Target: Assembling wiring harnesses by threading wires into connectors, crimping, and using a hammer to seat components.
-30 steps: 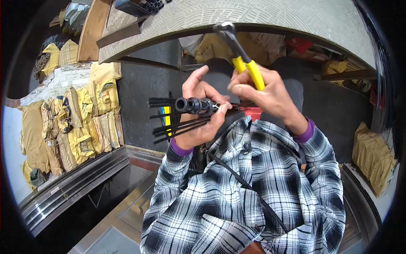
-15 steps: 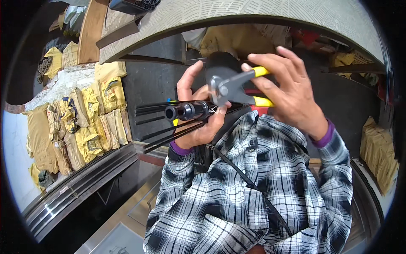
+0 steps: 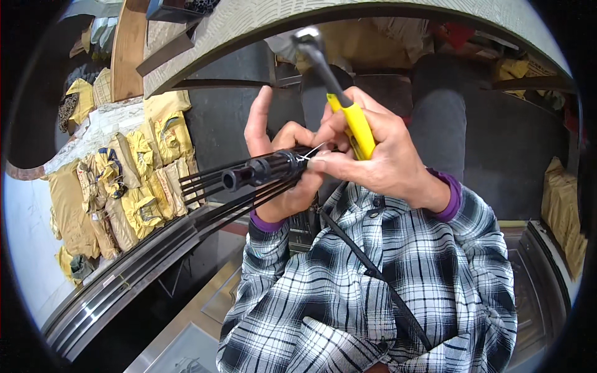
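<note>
My left hand [image 3: 293,200] is closed around a black umbrella frame [image 3: 264,168], its index finger raised clear. Several thin black ribs fan out to the left around a hollow central tube, whose round end tilts toward the lower left. A thin pale wire [image 3: 315,151] sticks out at the rib joint, with my fingertips right beside it. Pliers [image 3: 353,121] with yellow handles lie across the palm of my right hand [image 3: 398,158], their metal jaws pointing up and away from the frame. The thumb and a finger of that hand pinch at the wire end; the fingers partly hide the joint.
A textured grey curved table edge [image 3: 373,12] arches across the far side. At left, several yellow-brown wrapped bundles [image 3: 124,186] lie by a metal rail [image 3: 93,317]. Another tan bundle [image 3: 559,211] stands at far right. Dark-clad legs [image 3: 438,118] are below the table.
The pliers have swung from lying across the joint, jaws beside the frame, to jaws up in my right palm. My right hand has come left and down to the wire.
</note>
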The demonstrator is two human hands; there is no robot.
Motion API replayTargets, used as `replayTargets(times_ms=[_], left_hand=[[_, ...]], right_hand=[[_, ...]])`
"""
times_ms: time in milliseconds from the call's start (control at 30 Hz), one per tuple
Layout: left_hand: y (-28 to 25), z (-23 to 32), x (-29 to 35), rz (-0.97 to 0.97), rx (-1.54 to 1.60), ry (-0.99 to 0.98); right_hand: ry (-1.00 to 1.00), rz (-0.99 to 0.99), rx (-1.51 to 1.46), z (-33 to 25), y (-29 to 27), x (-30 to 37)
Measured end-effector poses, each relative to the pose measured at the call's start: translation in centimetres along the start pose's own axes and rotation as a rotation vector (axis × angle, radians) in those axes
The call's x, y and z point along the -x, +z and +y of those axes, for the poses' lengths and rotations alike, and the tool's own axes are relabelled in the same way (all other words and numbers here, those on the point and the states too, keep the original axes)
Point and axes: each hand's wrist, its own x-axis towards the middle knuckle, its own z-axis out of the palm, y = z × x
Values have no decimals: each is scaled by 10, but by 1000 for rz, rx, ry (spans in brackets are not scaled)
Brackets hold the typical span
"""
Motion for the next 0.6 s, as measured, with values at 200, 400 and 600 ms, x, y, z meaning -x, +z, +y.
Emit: replayTargets(times_ms=[200, 400, 600], left_hand=[[8, -1, -2, 22, -52, 98], [3, 2, -2, -50, -243, 59], [-5, 6, -3, -80, -59, -34]], right_hand=[[-332, 150, 197, 7, 5, 9], [-44, -94, 88, -3, -20, -20], [-429, -126, 653, 7, -42, -10]])
